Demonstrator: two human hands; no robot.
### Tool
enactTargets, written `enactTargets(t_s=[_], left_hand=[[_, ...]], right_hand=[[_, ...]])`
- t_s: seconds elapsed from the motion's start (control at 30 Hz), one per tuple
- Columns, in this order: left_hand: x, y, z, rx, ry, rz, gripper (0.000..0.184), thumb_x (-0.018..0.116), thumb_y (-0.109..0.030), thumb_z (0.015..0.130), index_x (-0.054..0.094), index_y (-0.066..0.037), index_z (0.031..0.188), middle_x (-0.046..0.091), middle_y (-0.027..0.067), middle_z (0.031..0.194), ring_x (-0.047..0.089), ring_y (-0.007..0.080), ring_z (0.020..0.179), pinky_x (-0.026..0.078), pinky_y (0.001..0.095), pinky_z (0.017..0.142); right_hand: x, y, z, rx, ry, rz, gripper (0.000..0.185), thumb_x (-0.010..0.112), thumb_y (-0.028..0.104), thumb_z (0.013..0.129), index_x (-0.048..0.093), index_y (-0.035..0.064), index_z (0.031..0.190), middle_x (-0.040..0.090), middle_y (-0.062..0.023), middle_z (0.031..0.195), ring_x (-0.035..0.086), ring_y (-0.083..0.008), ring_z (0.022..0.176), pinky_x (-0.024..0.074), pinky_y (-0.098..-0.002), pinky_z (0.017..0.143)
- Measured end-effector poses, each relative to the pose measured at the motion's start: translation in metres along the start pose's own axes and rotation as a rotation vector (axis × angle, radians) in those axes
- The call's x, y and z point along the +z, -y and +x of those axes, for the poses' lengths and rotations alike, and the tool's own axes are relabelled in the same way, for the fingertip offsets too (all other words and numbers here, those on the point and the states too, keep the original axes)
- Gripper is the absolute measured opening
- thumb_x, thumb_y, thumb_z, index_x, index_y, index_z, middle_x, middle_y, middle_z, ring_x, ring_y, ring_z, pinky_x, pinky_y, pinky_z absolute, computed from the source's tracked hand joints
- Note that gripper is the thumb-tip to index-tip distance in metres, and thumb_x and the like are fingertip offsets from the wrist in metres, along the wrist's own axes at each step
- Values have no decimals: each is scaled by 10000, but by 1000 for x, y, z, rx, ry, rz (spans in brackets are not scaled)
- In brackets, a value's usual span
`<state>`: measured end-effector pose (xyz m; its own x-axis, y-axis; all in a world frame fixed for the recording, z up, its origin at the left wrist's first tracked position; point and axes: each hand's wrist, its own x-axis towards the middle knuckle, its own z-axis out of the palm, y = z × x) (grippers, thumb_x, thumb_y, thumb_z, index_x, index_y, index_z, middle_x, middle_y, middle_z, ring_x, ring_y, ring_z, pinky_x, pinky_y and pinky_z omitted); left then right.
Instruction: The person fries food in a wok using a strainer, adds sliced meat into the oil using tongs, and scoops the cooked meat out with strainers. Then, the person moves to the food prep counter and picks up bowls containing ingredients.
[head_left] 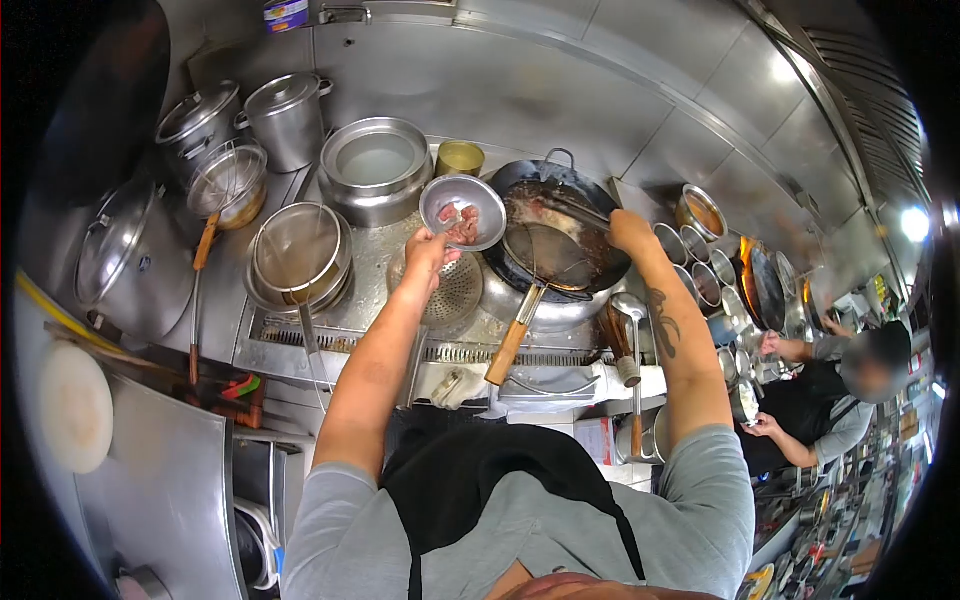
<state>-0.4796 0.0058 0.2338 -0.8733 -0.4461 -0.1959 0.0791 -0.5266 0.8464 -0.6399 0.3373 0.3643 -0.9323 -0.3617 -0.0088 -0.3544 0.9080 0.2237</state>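
Observation:
My left hand (430, 254) is closed on the rim of a small metal bowl (484, 190), tilted toward the wok. A few pieces of raw-looking meat (460, 222) lie inside it. My right hand (632, 233) grips metal tongs (574, 209), whose far end reaches into the wok (512, 180). Dark, bubbling liquid and some food fill the wok, though the tongs' tips are hard to make out. Across its near rim rests a wire-mesh skimmer (545, 252) with a wooden handle, touched by neither hand. Below the bowl sits a perforated metal strainer (450, 290).
Left of the wok stand a wide metal pot (375, 190) and stacked strainers (297, 250). A ladle (630, 306) leans at the right. Further right, several small containers (705, 285) line the counter, and a co-worker in a black apron (800, 410) stands beyond.

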Motion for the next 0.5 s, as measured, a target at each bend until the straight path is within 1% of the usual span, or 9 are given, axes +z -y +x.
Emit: enactTargets(t_s=[0.03,0.13,0.17,0.2,0.27,0.37,0.5], left_hand=[[-1,-4,-5,2,2,2,68,524,-29,865,533,2,925,608,121,855,640,203,645,583,301,588],[-3,-6,-9,1,8,12,64,529,-33,868,537,-2,924,607,115,851,639,200,643,583,299,586],[-2,-7,-7,5,10,15,59,530,-34,870,538,-4,920,607,113,850,639,199,642,582,298,585],[-1,-8,-6,5,7,12,49,533,-35,870,537,-7,910,605,110,845,637,196,641,581,296,584],[0,-9,-7,2,-2,6,31,541,-38,870,536,-14,889,601,103,836,634,189,638,579,290,581],[1,-9,-5,3,31,28,48,557,-42,869,522,-29,840,592,90,815,627,176,633,574,280,571],[8,-5,2,76,78,32,95,562,-50,876,502,-41,803,583,75,787,617,163,617,569,275,572]], right_hand=[[-2,-1,-2,20,-1,34,295,659,217,755,647,5,959,643,-214,1014,614,-368,974,495,-450,832],[-36,-1,-15,21,22,7,324,675,236,757,639,7,983,636,-213,1040,609,-367,987,492,-447,836],[-36,-8,-11,1,-38,-11,343,691,245,753,639,19,1005,642,-214,1007,612,-361,978,493,-437,828],[-49,-6,-18,-3,-68,12,320,688,229,748,643,17,984,648,-209,983,618,-361,960,496,-438,821],[-99,11,-50,-15,-124,59,275,682,196,739,651,14,942,659,-199,935,631,-360,924,504,-440,805],[-150,31,-92,-175,-173,92,302,705,223,732,645,21,948,658,-189,905,629,-360,895,502,-439,796],[-174,53,-119,-340,-65,-1,404,721,196,693,633,50,1059,654,-190,921,625,-356,890,496,-425,785]])
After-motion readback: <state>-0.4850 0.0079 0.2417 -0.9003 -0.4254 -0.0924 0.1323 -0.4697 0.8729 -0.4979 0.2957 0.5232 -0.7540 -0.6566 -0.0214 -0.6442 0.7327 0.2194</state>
